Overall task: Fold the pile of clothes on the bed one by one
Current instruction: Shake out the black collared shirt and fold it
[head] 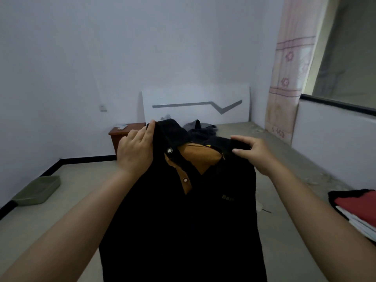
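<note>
Pale walls and a bare grey bed surface [264,151] fill the head view, with a white headboard panel [195,104] leaning far beyond both hands. Between the hands hangs a black polo shirt [183,220] with a tan-lined collar and button placket, held up off the bed and facing the person. The left hand [136,151] pinches the shirt's shoulder on its side, fingers curled over the fabric edge; the right hand [254,153] grips the opposite shoulder, thumb underneath and fingers over the top. The hands are apart, about a shoulder seam's span. Just beyond the hands lies a small heap of dark clothes [201,130] still unfolded, and out past the right forearm a stack of folded clothes [358,210] sits at the frame edge. Beyond the left hand stands a brown bedside table [124,135]; below the left forearm a green tray [38,190] rests on the floor. To do this step well, the person would likely keep both shoulders level and taut so the body hangs straight, then lower it flat with the collar squared before folding the sides inward.
</note>
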`<state>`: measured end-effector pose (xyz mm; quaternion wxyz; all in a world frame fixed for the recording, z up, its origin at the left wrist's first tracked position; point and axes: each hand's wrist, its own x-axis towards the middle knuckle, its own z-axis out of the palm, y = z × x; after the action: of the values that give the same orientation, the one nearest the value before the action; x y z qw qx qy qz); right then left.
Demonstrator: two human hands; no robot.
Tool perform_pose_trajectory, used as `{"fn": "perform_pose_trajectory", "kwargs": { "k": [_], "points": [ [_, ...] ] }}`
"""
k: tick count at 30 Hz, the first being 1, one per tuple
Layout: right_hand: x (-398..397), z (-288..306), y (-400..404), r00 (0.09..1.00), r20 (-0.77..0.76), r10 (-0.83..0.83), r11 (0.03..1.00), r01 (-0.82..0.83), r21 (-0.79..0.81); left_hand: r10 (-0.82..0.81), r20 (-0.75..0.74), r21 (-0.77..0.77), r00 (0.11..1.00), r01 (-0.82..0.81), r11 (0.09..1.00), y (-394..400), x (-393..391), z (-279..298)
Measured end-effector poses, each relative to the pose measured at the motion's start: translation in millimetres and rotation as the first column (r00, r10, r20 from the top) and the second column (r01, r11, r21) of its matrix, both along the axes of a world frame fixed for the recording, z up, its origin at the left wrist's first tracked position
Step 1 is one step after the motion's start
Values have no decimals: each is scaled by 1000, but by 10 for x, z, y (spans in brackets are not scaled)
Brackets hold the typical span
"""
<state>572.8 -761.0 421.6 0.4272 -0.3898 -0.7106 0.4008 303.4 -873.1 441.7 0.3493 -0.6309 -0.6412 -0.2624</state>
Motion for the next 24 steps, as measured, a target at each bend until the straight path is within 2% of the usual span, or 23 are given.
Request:
{"fn": "perform_pose_trajectory", "kwargs": {
  "k": [4,7,10,12,13,16,19,21,24],
  "points": [
    [54,29,-23,996,84,31,993,-40,110,57,10,-23,998,-57,998,-116,-128,25],
    [-57,63,-27,997,16,80,996,-81,49,81,46,-50,996,-78,996,-107,-184,47],
    [-175,156,0,995,-97,34,999,-37,-29,165,84,-119,983,-155,981,-21,-263,68],
    [-251,229,-18,997,-72,-23,998,28,59,204,84,-129,975,-193,973,28,-316,65],
    [-286,259,-41,995,-19,-95,980,97,174,222,96,-137,970,-208,968,36,-316,66],
    [-372,262,-188,921,133,-367,791,234,565,253,166,-163,953,-226,960,0,-278,56],
    [-369,220,-391,839,244,-486,685,193,702,269,162,-157,949,-244,957,-134,-234,-12],
    [-292,187,-518,829,186,-527,575,187,797,255,158,-133,954,-235,963,-298,-156,-38],
    [-175,188,-723,813,50,-580,366,205,908,145,138,-69,980,-136,988,-554,-29,-46]
  ]
}}
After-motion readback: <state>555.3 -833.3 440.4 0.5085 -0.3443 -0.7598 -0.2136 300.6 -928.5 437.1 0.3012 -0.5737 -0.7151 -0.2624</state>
